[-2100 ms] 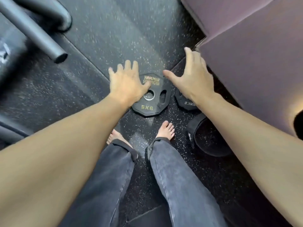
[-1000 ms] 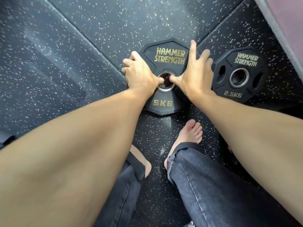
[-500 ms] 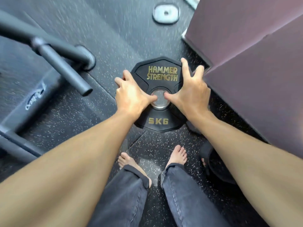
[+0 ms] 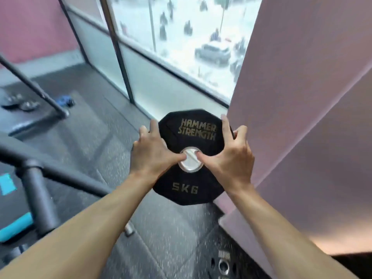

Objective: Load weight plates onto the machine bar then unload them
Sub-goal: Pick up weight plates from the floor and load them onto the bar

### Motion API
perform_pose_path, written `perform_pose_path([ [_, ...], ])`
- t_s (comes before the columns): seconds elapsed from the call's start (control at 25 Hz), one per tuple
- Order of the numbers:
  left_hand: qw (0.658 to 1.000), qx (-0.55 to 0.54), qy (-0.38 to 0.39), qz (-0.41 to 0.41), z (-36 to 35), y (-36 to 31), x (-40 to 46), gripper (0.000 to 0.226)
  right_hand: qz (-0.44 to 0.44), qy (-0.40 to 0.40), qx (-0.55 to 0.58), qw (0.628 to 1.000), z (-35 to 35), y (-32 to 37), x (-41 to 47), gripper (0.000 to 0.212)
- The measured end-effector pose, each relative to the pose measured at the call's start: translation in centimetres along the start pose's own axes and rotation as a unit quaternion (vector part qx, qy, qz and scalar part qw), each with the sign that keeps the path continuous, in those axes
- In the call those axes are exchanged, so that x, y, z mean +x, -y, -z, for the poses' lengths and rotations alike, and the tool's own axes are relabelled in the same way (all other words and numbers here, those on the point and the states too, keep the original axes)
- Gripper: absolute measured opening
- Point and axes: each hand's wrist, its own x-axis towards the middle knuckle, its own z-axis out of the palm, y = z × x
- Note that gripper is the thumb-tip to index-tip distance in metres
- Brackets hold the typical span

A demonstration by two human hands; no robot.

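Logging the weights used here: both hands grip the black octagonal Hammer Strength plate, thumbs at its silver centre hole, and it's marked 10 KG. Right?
Not quite. In the head view the black octagonal Hammer Strength plate is marked 5 KG, not 10 KG. The rest holds: the left hand and right hand both grip it, thumbs at its silver centre hole.

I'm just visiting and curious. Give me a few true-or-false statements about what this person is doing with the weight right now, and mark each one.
1. Both hands hold the 5 kg plate. True: the left hand and right hand grip its two sides.
2. The plate lies flat on the floor. False: it is lifted clear of the floor, its face towards the camera.
3. Both thumbs rest at the metal centre ring. True.
4. The plate reads 10 KG. False: it reads 5 KG.
5. A smaller plate lies on the floor near the bottom edge. True.
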Motion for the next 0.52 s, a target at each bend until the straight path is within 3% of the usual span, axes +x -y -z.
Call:
perform_pose_path([
  [0.12, 0.99, -0.049, -0.115, -0.068, 11.8, -4.7, 1.4, 0.095, 0.046, -0.095, 0.027, 0.994, 8.9, 6.9, 6.1, 0.107],
  [0.24, 0.969, -0.034, -0.21, -0.124, 22.5, -8.6, 1.2, 0.113, 0.08, -0.149, 0.047, 0.985, 17.3, 13.5, 10.2, 0.111],
  [0.52, 0.905, -0.044, -0.392, -0.159, 44.7, -10.4, -4.6, 0.123, 0.2, -0.265, 0.187, 0.924, 32.9, 29.6, 12.0, 0.11],
])
